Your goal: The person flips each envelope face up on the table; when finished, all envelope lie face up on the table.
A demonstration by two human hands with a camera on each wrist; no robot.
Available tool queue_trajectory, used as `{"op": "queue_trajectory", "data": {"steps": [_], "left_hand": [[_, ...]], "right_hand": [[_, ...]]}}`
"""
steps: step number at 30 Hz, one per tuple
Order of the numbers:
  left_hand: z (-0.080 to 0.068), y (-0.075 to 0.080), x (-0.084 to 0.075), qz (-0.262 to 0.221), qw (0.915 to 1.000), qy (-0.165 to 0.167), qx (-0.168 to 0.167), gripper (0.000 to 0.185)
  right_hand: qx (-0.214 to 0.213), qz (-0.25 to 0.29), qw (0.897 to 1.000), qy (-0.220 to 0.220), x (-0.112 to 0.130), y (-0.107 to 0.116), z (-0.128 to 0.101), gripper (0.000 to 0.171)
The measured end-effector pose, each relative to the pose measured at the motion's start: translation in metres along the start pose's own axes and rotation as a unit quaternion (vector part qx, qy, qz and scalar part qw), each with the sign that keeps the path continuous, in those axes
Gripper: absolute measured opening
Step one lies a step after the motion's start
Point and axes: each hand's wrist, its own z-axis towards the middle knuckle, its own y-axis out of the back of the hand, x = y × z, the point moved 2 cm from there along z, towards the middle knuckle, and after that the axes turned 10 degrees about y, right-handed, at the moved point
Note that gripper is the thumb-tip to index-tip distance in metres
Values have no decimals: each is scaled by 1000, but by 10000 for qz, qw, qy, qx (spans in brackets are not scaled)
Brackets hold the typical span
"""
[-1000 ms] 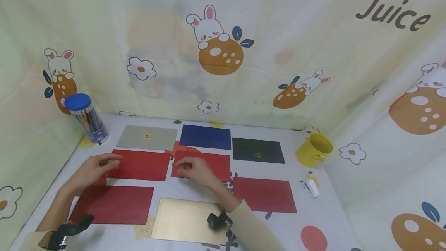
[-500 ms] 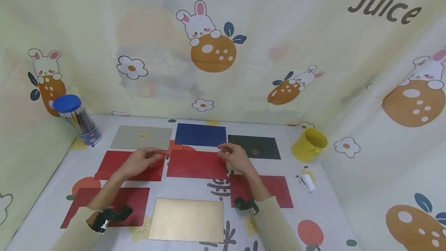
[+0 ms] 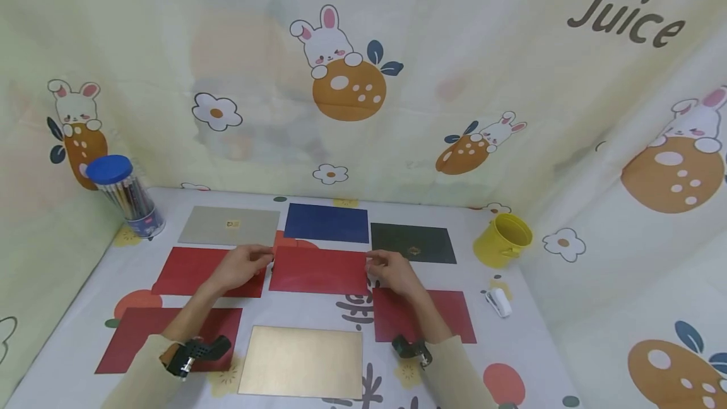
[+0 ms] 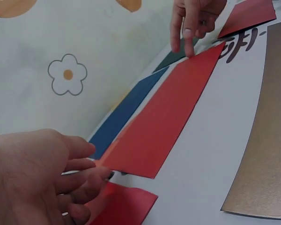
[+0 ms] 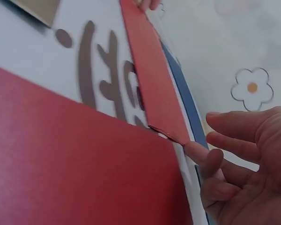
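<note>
A flat red card point(image 3: 318, 270), perhaps an envelope, lies in the middle of the table between my two hands. My left hand point(image 3: 244, 266) hovers at its left end, over the corner of another red card point(image 3: 193, 271). In the left wrist view the left fingers point(image 4: 84, 185) are loosely bent and pinch nothing. At the opposite end, my right hand point(image 3: 397, 273) touches the middle card's right edge with a fingertip point(image 5: 196, 151). Its remaining fingers are spread loosely. Below the right hand lies a darker red card point(image 3: 449, 315).
Behind lie a grey card point(image 3: 216, 226), a blue card point(image 3: 326, 223) and a dark green card point(image 3: 420, 243). In front are a gold card point(image 3: 301, 361) and a dark red card point(image 3: 142, 336). Around them stand a pencil jar point(image 3: 130, 201), a yellow bucket point(image 3: 502, 242) and a white stapler-like object point(image 3: 498, 302).
Both hands have moved right, from the left red card and the middle card's left part to the middle card's two ends. Lately the right hand has lowered slightly onto the right edge.
</note>
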Motion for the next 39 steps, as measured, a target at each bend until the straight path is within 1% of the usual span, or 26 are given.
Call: {"op": "queue_trajectory", "data": {"steps": [2, 6, 14, 17, 20, 25, 29, 33, 39], "left_hand": [[1, -3, -1, 55, 10000, 13, -11, 43], [2, -6, -2, 74, 10000, 34, -32, 43], [1, -6, -1, -275, 9996, 69, -27, 40], [2, -6, -1, -321, 9994, 129, -66, 39], [1, -8, -1, -367, 9992, 177, -61, 40], [0, -9, -4, -601, 9980, 203, -60, 38], [-1, -8, -4, -791, 9967, 155, -38, 38], [-1, -7, -5, -973, 9952, 84, 39, 39], [0, -8, -5, -1109, 9937, 96, 135, 40]], "right_hand": [[-17, 54, 10000, 38, 0, -2, -2, 36], [-188, 192, 9996, -84, -2, -4, -4, 34], [-498, 405, 9975, -296, -4, -7, 0, 31], [-633, 685, 9943, -523, -6, -9, 1, 32], [-718, 1031, 9889, -798, -10, -10, 2, 34], [-827, 1465, 9799, -1069, -14, -9, 2, 38], [-948, 1624, 9761, -1085, -15, -8, 2, 37], [-1037, 1644, 9760, -977, -16, -7, 3, 35], [-997, 1653, 9771, -891, -17, -7, 3, 33]]}}
